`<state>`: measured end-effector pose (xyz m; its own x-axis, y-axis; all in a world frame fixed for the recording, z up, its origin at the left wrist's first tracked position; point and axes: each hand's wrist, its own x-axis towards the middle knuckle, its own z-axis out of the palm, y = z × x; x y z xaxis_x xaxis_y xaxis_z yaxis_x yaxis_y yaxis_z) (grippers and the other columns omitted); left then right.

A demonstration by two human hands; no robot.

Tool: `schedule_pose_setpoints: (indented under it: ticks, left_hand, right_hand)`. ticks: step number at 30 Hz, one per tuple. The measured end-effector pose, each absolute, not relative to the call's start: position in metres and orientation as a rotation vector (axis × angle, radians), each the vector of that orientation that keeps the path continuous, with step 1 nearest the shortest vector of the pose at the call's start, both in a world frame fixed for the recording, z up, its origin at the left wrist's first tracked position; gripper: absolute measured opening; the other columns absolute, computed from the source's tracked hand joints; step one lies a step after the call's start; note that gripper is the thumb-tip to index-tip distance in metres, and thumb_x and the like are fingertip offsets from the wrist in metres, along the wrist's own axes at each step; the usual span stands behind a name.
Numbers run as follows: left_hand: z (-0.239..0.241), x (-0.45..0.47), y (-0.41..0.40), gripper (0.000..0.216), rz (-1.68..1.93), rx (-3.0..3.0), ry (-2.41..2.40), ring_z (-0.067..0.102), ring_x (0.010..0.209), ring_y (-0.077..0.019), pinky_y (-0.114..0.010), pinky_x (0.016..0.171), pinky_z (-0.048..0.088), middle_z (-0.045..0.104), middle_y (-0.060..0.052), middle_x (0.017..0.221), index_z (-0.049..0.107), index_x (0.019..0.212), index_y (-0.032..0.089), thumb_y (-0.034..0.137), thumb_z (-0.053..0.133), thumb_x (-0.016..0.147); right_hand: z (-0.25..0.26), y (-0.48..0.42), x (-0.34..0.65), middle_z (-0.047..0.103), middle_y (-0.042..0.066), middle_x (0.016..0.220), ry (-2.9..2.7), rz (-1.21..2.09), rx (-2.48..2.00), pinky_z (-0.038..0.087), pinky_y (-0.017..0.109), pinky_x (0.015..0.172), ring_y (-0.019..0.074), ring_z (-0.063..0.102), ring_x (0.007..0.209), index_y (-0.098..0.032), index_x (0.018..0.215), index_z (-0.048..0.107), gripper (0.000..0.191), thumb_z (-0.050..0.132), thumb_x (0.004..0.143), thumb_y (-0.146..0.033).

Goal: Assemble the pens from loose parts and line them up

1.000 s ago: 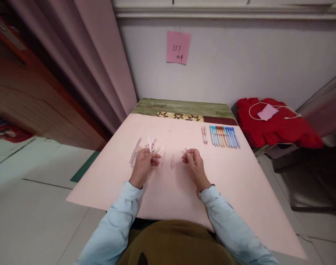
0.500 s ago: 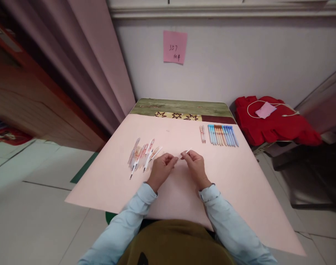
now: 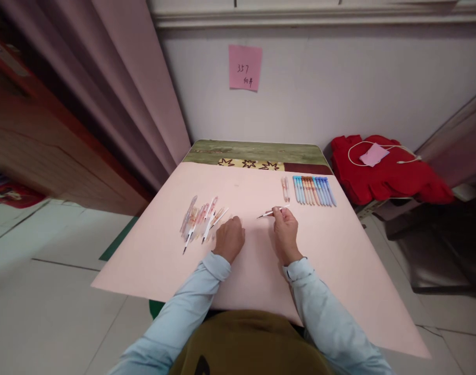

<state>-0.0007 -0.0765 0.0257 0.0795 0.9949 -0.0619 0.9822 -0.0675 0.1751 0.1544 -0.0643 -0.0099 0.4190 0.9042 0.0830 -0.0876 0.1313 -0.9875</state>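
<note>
My right hand [image 3: 285, 232] pinches a thin white pen refill [image 3: 270, 212] that points left, just above the pink sheet [image 3: 339, 260]. My left hand [image 3: 230, 238] rests curled on the sheet near the middle; what its fingers hold is hidden. Left of it lies a loose pile of pen parts and refills [image 3: 201, 223]. A neat row of blue and orange pens [image 3: 313, 190] lies at the sheet's far right, with a pair of pink pens [image 3: 285, 188] beside it.
The sheet covers a small table [image 3: 257, 152] against a white wall with a pink note [image 3: 245, 67]. A curtain [image 3: 116, 88] hangs at left. A red cushion [image 3: 382, 169] with a white cable sits at right. Tiled floor surrounds the table.
My left hand moved right from the parts pile to the middle. My right hand drew the white refill out and shifted right with it, away from the left hand.
</note>
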Motion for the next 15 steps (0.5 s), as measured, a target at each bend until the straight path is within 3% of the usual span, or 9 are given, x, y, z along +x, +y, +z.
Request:
schedule_pose_setpoints:
  ticks: [4,9,15]
  left_hand:
    - [0.022,-0.005,-0.079,0.018,0.339,2.097,1.95,0.067,0.087,-0.0262,-0.034,0.074,0.045,0.071,-0.012,0.088,0.067,0.097,0.015,0.019,0.054,0.085]
    - [0.017,-0.007,-0.089,0.015,0.792,1.936,1.638,0.062,0.07,-0.0159,-0.027,0.066,0.044,0.072,-0.003,0.081,0.069,0.091,0.019,0.025,0.057,0.085]
    - [0.015,-0.007,-0.092,0.014,0.889,1.957,1.52,0.057,0.067,-0.014,-0.026,0.064,0.043,0.069,-0.003,0.081,0.069,0.089,0.019,0.026,0.057,0.085]
  right_hand:
    - [-0.008,-0.064,0.155,0.064,0.001,0.075,-0.883,0.808,-1.202,0.043,0.028,0.071,0.0154,0.056,0.071,-0.018,0.073,0.058,0.03,0.06,0.087,-0.045]
    - [-0.003,-0.064,0.156,0.058,-0.002,0.068,-0.896,0.691,-1.182,0.04,0.026,0.069,0.0141,0.054,0.067,-0.021,0.066,0.044,0.033,0.059,0.089,-0.041]
    - [0.003,-0.066,0.157,0.053,-0.004,0.066,-0.947,0.658,-1.185,0.039,0.026,0.067,0.0136,0.05,0.065,-0.023,0.067,0.04,0.034,0.056,0.09,-0.041]
